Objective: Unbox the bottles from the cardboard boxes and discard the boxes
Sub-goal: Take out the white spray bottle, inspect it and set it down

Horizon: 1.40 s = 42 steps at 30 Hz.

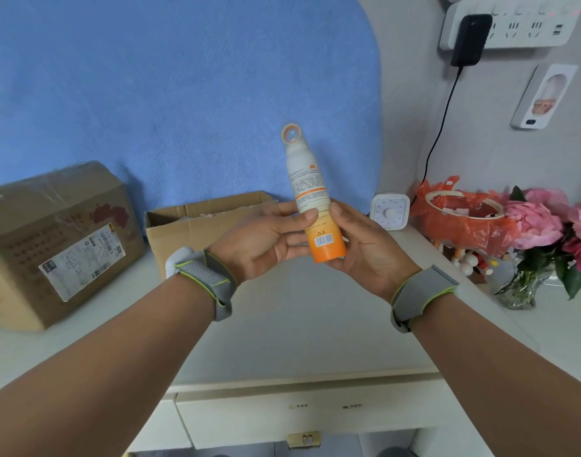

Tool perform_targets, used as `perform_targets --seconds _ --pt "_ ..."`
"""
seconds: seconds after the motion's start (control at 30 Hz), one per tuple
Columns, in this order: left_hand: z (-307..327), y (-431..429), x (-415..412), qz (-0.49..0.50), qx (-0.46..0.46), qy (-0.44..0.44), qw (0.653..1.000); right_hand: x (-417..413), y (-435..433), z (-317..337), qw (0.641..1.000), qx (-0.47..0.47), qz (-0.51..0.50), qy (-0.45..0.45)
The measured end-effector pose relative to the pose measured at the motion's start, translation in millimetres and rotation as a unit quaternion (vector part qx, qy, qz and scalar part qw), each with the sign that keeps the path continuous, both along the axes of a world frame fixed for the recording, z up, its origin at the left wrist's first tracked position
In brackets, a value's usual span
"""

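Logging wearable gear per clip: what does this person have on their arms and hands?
No sleeves and no gloves: left hand and right hand are bare. Each wrist carries a grey woven band with yellow-green edging, the left band and the right band. A white rounded module sits on the left band.

The fine print on the bottle (307,183) is too small to read, and the far side of its orange base is hidden within the right hand (368,249). The open cardboard box (190,225) is partly hidden behind the left hand (266,239) and its inside cannot be made out. The taped box (51,239) beside it runs off the left edge, its shipping label (83,262) blurred beyond reading. The power strip (513,24) is cut by the top edge — the pink flowers (553,219) by the right.
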State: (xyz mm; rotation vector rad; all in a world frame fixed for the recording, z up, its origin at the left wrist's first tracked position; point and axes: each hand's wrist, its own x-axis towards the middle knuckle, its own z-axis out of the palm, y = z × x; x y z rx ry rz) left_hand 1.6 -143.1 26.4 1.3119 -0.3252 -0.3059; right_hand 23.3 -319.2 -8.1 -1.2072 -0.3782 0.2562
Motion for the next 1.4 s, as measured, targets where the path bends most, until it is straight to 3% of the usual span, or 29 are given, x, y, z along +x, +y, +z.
perform_targets --seconds 0.47,0.83,1.23,1.33,1.4 --pt "-5.5 5.5 12.8 0.012 -0.012 -0.01 1.0 3.2 4.5 4.2 0.996 -0.051 -0.06 -0.038" --pt "-9.2 -0.9 23.6 0.182 0.079 -0.075 0.977 7.8 16.1 -8.7 0.942 -0.216 -0.175 -0.189" --pt "-27.1 -19.6 57.1 0.128 0.211 -0.066 0.967 46.3 11.9 -43.5 0.912 -0.27 -0.279 -0.131" --pt "-35.8 -19.1 65.8 0.131 0.219 -0.057 0.965 53.4 10.9 -50.8 0.924 -0.259 -0.259 -0.112" --pt "-40.9 -16.7 72.1 0.143 0.219 -0.053 0.964 57.7 7.8 -51.4 0.956 -0.2 -0.206 -0.053"
